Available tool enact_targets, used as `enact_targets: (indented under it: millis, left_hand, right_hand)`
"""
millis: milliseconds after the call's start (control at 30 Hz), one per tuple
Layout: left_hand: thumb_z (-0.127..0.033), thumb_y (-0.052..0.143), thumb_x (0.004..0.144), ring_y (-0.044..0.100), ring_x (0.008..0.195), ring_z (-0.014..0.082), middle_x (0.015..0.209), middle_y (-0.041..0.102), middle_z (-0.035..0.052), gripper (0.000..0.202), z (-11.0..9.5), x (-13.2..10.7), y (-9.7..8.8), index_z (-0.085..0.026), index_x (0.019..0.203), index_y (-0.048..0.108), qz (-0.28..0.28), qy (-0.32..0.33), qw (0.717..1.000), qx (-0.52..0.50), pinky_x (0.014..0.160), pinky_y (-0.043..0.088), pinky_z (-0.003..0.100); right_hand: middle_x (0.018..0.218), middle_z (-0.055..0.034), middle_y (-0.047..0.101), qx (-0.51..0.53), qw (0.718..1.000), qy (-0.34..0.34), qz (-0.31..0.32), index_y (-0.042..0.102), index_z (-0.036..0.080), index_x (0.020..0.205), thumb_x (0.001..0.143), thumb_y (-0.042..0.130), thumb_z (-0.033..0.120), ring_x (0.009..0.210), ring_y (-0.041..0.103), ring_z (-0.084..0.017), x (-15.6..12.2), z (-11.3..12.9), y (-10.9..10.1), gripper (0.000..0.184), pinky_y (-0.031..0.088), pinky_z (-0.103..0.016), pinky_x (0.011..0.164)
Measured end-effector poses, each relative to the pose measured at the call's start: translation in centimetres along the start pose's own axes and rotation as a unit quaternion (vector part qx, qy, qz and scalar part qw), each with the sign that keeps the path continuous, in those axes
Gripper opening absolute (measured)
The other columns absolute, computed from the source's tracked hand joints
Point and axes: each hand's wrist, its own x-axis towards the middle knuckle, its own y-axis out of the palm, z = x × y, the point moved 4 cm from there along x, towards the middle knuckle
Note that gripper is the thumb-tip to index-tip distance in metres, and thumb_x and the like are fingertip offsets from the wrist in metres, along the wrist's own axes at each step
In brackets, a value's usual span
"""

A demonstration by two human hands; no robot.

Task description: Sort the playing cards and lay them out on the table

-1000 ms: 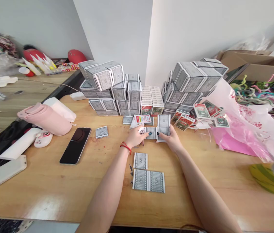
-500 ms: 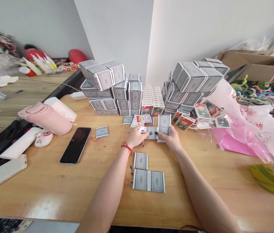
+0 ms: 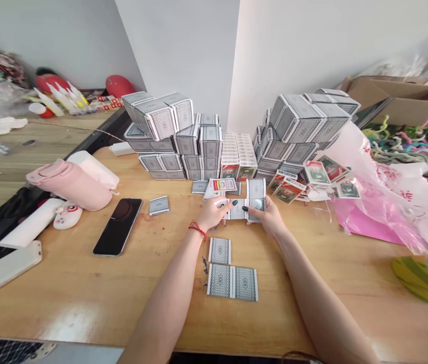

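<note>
My left hand (image 3: 214,213) and my right hand (image 3: 269,215) meet over the wooden table (image 3: 85,283), both closed on a small grey-backed deck of cards (image 3: 238,209). A taller pack of decks (image 3: 256,193) stands against my right fingers. A red thread bracelet (image 3: 197,230) is on my left wrist. Closer to me lie one deck (image 3: 220,251) and two more side by side (image 3: 232,282). A lone deck (image 3: 159,205) lies to the left. A red-and-white card (image 3: 223,185) lies just beyond my hands.
Wrapped grey card bricks are stacked at the back left (image 3: 168,131) and back right (image 3: 300,129), with loose red and green boxes (image 3: 312,182) beside them. A black phone (image 3: 118,225), pink bottle (image 3: 69,184), pink plastic bag (image 3: 384,202) and tape roll (image 3: 426,278) surround the space.
My hands have barely moved; my fingers have shifted slightly on the deck, and the view has tilted a little.
</note>
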Motion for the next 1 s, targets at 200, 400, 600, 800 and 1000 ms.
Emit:
enact_targets:
  millis: [200, 400, 600, 800, 1000]
  left_hand:
    - [-0.055, 0.053, 0.071, 0.049, 0.034, 0.0097, 0.049, 0.04, -0.0056, 0.038, -0.1, 0.0, 0.0, -0.018, 0.064, 0.046, 0.002, 0.012, 1.0, 0.022, 0.03, 0.025, 0.02]
    - [-0.055, 0.042, 0.078, 0.044, 0.031, 0.0105, 0.04, 0.04, -0.0053, 0.038, 0.2, 0.0, 0.2, -0.019, 0.065, 0.046, 0.015, -0.001, 0.999, 0.038, 0.031, 0.026, 0.02]
    - [-0.053, 0.037, 0.081, 0.042, 0.029, 0.0078, 0.04, 0.041, -0.0054, 0.041, 0.9, 0.3, 0.4, -0.018, 0.062, 0.041, 0.018, -0.018, 1.0, 0.016, 0.031, 0.022, 0.019]
    - [-0.055, 0.032, 0.083, 0.046, 0.03, 0.0085, 0.043, 0.035, -0.0065, 0.044, 0.6, 0.2, 0.9, -0.018, 0.06, 0.037, 0.052, -0.019, 0.998, -0.008, 0.031, 0.021, 0.019]
    - [-0.055, 0.032, 0.083, 0.042, 0.03, 0.009, 0.04, 0.035, -0.007, 0.042, 0.2, 0.1, 1.1, -0.018, 0.064, 0.041, 0.051, -0.013, 0.999, -0.004, 0.034, 0.029, 0.021]
  right_hand:
    - [0.076, 0.0001, 0.064, -0.008, 1.0, 0.001, -0.008, 0.048, 0.021, 0.091, 0.05, 0.078, 0.033, 0.057, 0.061, -0.016, 0.1, -0.1, -0.1, 0.053, 0.054, -0.027, 0.041]
    - [0.078, 0.0001, 0.064, -0.015, 1.0, -0.009, -0.008, 0.049, 0.022, 0.092, 0.051, 0.078, 0.033, 0.059, 0.061, -0.017, -0.1, 0.0, 0.0, 0.051, 0.054, -0.029, 0.042]
    - [0.077, 0.0, 0.064, -0.018, 1.0, -0.007, -0.002, 0.047, 0.022, 0.092, 0.051, 0.078, 0.033, 0.06, 0.061, -0.017, 0.1, -0.2, -0.1, 0.052, 0.055, -0.029, 0.042]
    - [0.081, -0.0004, 0.062, -0.024, 1.0, -0.012, 0.016, 0.048, 0.022, 0.093, 0.053, 0.077, 0.033, 0.065, 0.061, -0.018, 0.0, 0.0, 0.0, 0.051, 0.056, -0.03, 0.044]
    - [0.082, -0.0006, 0.062, -0.02, 0.999, -0.008, 0.03, 0.047, 0.022, 0.094, 0.053, 0.077, 0.033, 0.065, 0.061, -0.017, -0.2, 0.3, 0.3, 0.052, 0.055, -0.028, 0.043]
